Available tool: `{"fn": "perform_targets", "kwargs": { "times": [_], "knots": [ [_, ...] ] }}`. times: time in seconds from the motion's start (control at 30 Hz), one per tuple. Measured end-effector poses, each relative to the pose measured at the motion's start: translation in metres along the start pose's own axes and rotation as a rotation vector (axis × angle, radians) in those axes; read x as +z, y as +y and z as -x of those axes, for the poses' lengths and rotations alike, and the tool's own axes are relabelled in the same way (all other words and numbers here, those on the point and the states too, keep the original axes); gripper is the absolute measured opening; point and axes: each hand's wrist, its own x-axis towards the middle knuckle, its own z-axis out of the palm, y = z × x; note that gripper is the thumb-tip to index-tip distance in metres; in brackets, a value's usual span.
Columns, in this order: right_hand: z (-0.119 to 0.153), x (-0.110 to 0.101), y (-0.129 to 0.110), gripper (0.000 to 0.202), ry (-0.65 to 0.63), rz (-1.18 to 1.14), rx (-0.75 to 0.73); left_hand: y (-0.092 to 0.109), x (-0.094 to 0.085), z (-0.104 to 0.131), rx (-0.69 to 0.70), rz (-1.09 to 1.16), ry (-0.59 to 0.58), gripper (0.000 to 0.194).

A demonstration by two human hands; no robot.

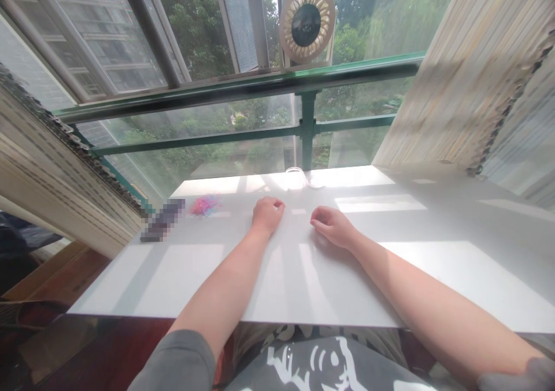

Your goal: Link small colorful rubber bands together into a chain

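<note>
Both hands rest on a white table (pixel 208 275). My left hand (pixel 267 213) is loosely closed near the middle, its thumb and fingers curled together; whatever it may hold is too small to make out. To its right, my right hand (pixel 330 225) is also closed, with fingers and thumb pinched and their contents, if any, hidden. A gap of bare table lies between the two. Left of my left hand sits a small tangled pile of pink and blue strands (pixel 205 205). Beyond the hands, near the far edge, are clear round items (pixel 315 181), faint in the glare.
A pixelated dark object (pixel 163 220) lies at the table's left edge. Behind the table are a green railing (pixel 307 122) and windows, with a round white fan (pixel 307 24) above. Curtains (pixel 451 73) hang on both sides. Bright sunlight patches cross the tabletop.
</note>
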Motion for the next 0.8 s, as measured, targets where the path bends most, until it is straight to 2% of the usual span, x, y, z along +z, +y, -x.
{"fn": "perform_targets", "kwargs": {
  "times": [0.13,0.27,0.43,0.63,0.8],
  "knots": [
    [0.000,-0.001,-0.002,0.010,-0.011,-0.006,0.009,-0.009,0.003,-0.019,-0.054,-0.189,0.003,0.018],
    [0.000,-0.001,-0.003,0.010,-0.016,-0.012,0.003,-0.013,0.004,-0.026,-0.094,-0.258,0.031,0.019],
    [0.000,-0.001,-0.002,0.009,-0.017,-0.011,-0.004,-0.017,0.004,-0.027,-0.130,-0.280,0.065,0.021],
    [-0.001,0.000,-0.001,0.008,-0.013,0.000,0.001,-0.011,0.009,-0.024,-0.087,-0.347,0.000,0.023],
    [-0.002,0.000,0.000,0.008,0.001,0.007,-0.015,-0.006,0.010,-0.022,-0.052,-0.383,-0.007,0.024]
  ]
}}
